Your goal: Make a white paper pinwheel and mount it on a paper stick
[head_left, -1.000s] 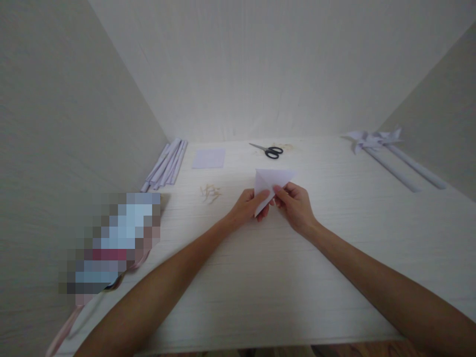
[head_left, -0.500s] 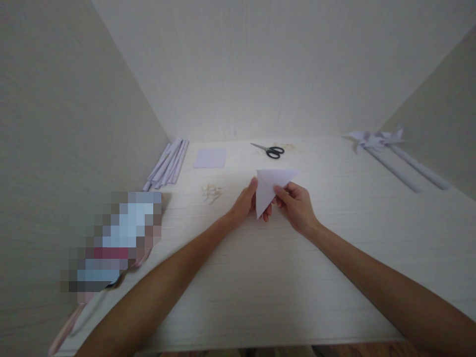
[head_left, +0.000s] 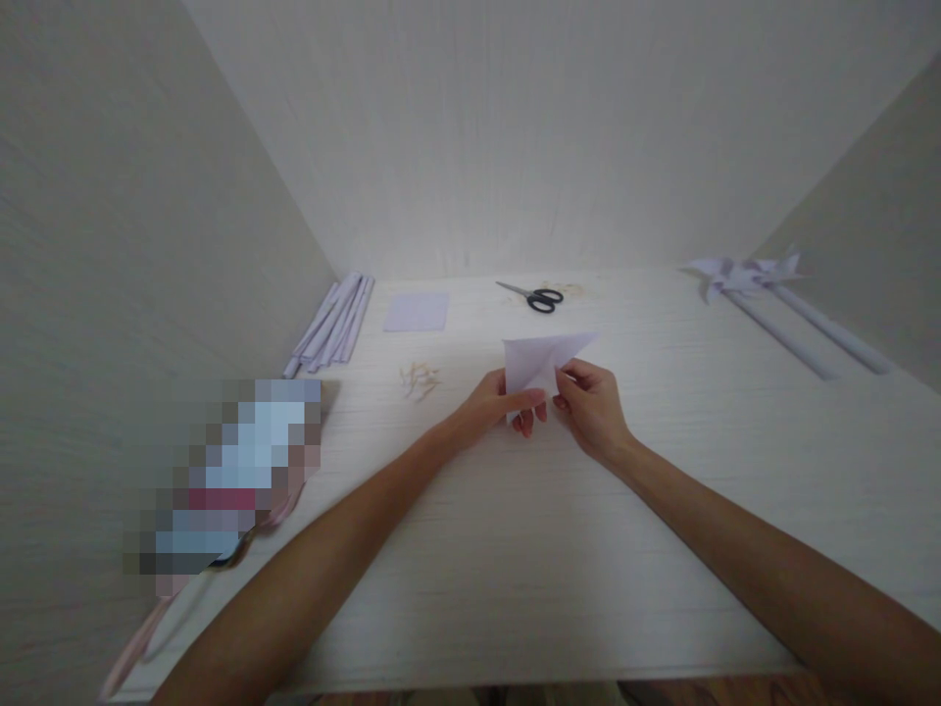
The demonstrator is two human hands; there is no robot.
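Note:
A pale lilac paper folded into a triangle point(head_left: 540, 355) is held just above the white table point(head_left: 515, 549) at its middle. My left hand point(head_left: 496, 410) pinches the triangle's lower point, thumb across the front of the paper. My right hand point(head_left: 594, 407) pinches its right edge with thumb and forefinger. The top fold runs level, with its long corner pointing right.
Black-handled scissors point(head_left: 533, 295) lie at the back centre. A flat lilac paper square point(head_left: 416, 312) and rolled paper sticks point(head_left: 332, 322) are at the back left, small pale pins point(head_left: 419, 379) nearer. Finished paper pinwheels point(head_left: 765, 284) lie at the back right. A blurred patch point(head_left: 227, 471) covers the left.
My left thumb has slid from the triangle's left edge down across its lower point. My right hand has shifted slightly right along the paper. The triangle has tilted a little.

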